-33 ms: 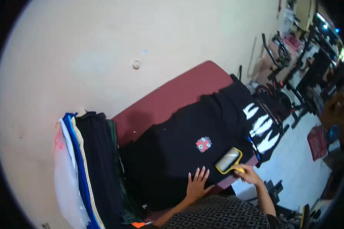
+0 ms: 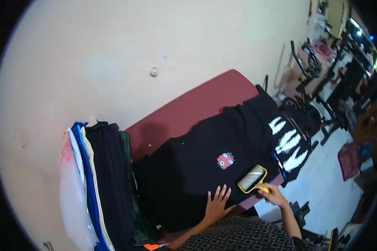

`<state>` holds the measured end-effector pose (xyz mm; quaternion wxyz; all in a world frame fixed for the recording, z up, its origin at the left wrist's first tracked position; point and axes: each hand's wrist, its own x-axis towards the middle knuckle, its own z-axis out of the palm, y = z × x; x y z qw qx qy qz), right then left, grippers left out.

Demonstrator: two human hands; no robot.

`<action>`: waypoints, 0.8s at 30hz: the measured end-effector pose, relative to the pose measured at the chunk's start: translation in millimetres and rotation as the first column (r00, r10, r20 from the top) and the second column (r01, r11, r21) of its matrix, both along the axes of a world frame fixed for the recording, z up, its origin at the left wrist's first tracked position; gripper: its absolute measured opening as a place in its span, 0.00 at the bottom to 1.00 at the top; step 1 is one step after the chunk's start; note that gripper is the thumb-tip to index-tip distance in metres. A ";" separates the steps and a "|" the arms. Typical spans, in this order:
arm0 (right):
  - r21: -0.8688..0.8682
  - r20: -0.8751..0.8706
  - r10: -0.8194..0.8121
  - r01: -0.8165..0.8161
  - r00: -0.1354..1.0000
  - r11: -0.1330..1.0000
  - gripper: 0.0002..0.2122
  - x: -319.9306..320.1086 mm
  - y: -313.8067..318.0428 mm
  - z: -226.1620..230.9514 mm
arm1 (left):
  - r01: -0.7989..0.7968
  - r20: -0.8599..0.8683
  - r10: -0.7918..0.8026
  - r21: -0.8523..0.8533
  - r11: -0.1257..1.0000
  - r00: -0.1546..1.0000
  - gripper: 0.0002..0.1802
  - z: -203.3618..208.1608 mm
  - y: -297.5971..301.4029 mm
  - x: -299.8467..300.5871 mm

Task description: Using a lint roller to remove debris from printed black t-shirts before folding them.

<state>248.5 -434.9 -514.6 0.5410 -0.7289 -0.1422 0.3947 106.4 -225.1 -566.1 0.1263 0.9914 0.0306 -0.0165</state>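
Note:
A black garment (image 2: 197, 154) with a small red and white print lies spread over a maroon padded board (image 2: 209, 92). Flat on the garment's near edge rests my left hand (image 2: 218, 204), fingers spread and holding nothing. My right hand (image 2: 274, 195) is closed around the yellow handle of a lint roller (image 2: 252, 177). The roller's pale cylinder is over the cloth, to the right of my left hand and below the print. Whether it presses on the fabric I cannot tell.
Hanging or stacked clothes (image 2: 107, 180) in black, blue, cream and green stand at the left, beside white plastic wrapping (image 2: 75, 196). Black cloth with white shapes (image 2: 288, 140) covers the board's right end. An exercise bike (image 2: 308, 67) and a red bag (image 2: 348, 161) are farther right.
The whole view has shifted slightly, with the scene a little lower and to the right. Both hands and the lint roller keep nearly the same places on the garment.

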 end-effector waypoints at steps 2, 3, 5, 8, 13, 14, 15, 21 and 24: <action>0.067 -0.093 -0.066 0.072 0.993 0.995 0.13 4.5 15.9 -7.4 | -0.019 0.035 0.019 0.015 1.000 0.999 0.37 3.8 -0.8 2.6; 0.106 -0.122 -0.099 0.112 0.988 0.988 0.13 10.9 32.4 -14.0 | -0.011 0.025 0.010 0.011 1.000 1.000 0.37 5.4 -0.8 3.1; 0.122 -0.034 -0.088 0.092 0.996 0.988 0.13 31.9 87.9 -23.3 | -0.024 -0.012 0.024 0.014 1.000 1.000 0.37 7.5 1.7 -2.0; 0.276 0.522 -0.110 -0.046 0.846 0.960 0.13 87.3 184.2 -49.7 | -0.023 -0.020 0.023 0.019 1.000 1.000 0.38 3.7 3.3 -3.6; 0.172 0.154 0.031 -0.057 0.988 0.983 0.18 136.8 331.4 -13.7 | 0.001 -0.179 -0.011 -0.058 0.998 0.984 0.38 14.0 10.5 -8.2; 0.180 0.192 0.104 -0.139 0.976 0.974 0.19 131.8 355.7 -7.2 | -0.023 -0.163 0.015 -0.045 0.999 0.986 0.38 9.4 10.1 -12.9; 0.170 0.214 0.192 -0.230 0.958 0.958 0.19 130.0 372.5 -4.0 | -0.033 -0.092 0.024 -0.087 0.996 0.995 0.39 2.7 6.8 -14.9; 0.031 0.491 0.463 -0.546 0.738 0.837 0.18 124.8 435.8 -29.6 | -0.050 0.219 -0.029 0.348 0.936 0.975 0.32 -32.3 1.1 -18.0; -0.380 0.872 0.457 -0.344 0.177 0.858 0.17 144.6 441.9 -34.6 | -0.066 0.302 -0.058 0.384 0.921 0.951 0.31 -35.6 1.7 -12.5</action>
